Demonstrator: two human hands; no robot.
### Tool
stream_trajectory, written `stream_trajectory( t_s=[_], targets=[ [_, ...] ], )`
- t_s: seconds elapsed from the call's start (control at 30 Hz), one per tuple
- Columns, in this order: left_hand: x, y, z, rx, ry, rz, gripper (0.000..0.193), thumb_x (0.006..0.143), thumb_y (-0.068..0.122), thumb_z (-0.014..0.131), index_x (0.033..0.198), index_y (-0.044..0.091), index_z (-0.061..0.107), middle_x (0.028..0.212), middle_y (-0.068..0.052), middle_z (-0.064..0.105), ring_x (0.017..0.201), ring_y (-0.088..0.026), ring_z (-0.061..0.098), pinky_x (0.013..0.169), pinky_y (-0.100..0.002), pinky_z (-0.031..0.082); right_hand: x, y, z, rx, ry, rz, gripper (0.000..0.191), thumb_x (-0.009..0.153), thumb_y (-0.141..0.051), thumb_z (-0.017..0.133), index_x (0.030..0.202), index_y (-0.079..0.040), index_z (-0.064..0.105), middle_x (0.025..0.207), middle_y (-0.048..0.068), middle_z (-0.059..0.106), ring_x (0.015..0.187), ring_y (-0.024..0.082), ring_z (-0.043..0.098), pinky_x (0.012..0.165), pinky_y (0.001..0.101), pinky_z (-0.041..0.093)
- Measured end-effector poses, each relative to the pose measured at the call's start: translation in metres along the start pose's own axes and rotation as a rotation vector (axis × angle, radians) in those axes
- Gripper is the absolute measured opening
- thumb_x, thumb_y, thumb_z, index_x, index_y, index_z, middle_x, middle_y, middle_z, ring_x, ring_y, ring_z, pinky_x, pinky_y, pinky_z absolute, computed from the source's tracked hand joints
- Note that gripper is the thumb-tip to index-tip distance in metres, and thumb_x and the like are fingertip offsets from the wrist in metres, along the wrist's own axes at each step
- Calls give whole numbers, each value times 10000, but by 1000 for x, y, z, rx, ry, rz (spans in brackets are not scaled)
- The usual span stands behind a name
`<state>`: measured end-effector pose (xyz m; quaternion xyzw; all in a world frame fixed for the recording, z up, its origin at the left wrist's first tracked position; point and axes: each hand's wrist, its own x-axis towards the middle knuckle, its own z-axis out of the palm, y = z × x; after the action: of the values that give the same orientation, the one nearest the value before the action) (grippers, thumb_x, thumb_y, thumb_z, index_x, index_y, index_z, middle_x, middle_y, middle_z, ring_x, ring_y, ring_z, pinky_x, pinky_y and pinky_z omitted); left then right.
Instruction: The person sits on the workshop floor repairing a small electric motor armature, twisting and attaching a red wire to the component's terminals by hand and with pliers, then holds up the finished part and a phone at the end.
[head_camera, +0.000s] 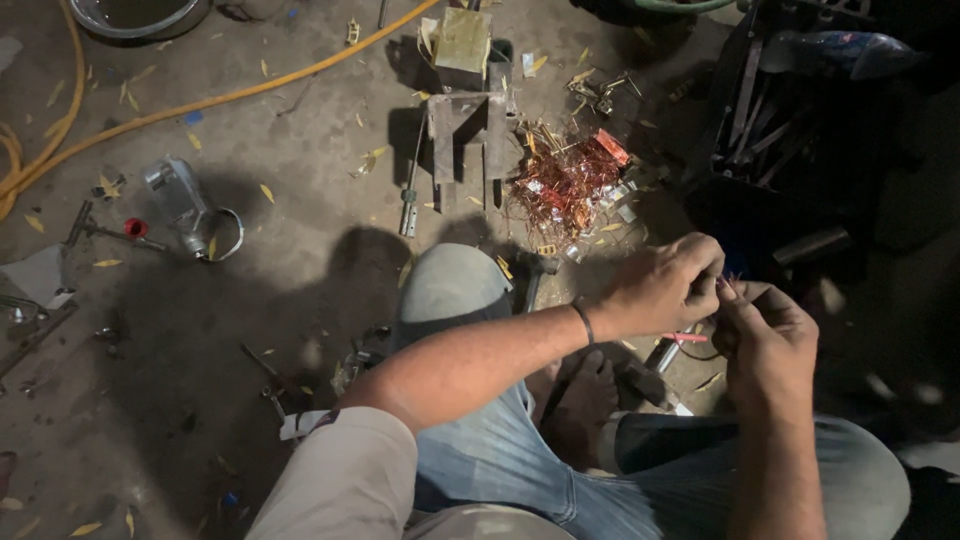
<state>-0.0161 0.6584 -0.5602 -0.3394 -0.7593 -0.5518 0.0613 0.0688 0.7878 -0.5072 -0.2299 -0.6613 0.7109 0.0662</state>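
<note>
Your left hand (665, 285) and right hand (765, 340) meet fingertip to fingertip, both pinched narrow on a thin reddish copper wire strand (728, 283) rising between them, with the tangled copper wire heap (565, 185) lying ahead-left, nearer your left hand.

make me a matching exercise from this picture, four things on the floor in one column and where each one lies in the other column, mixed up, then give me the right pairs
Things
1. tangled heap of copper-coloured wire
2. long yellow hose
3. round metal bowl
4. small grey metal stand with upright legs

Places
A. cut off by the top left corner of the view
B. curving across the upper left floor to the left edge
C. just beyond the left hand, right of the stand
D. top centre, under a flat yellowish piece

Pairs: 1-C, 2-B, 3-A, 4-D
</note>
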Motion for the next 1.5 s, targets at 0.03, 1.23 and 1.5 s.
stream_trajectory(
  t_s=[0.03, 1.23, 1.5],
  targets=[
    [0, 0, 1, -20, 1, 7, 174, 884, 122, 642, 976, 98, 496, 900, -59, 601, 756, -236, 665, 626, -385, 529, 0, 0, 1, -18, 22, 18, 70, 990, -97, 693, 940, -50, 681, 751, -9, 597, 606, 70, 475, 540, 219, 358],
    [17, 19, -12, -62, 17, 71, 119, 934, 82, 684, 1033, 90, 619, 1000, -85, 665, 928, -286, 704, 793, -380, 563, 17, 5, -15, 313, -4, 59, 93, 997, -98, 691, 945, -33, 649, 729, -6, 574, 577, 82, 477, 505, 229, 371],
    [19, 28, -12, 2, 47, 58, 158, 946, 169, 644, 1062, 110, 556, 1020, -84, 646, 865, -291, 687, 730, -404, 554, 7, -17, -4, 108, 30, 28, 80, 1021, -93, 682, 999, -20, 657, 817, 14, 613, 657, 97, 537, 572, 225, 413]
  ],
)
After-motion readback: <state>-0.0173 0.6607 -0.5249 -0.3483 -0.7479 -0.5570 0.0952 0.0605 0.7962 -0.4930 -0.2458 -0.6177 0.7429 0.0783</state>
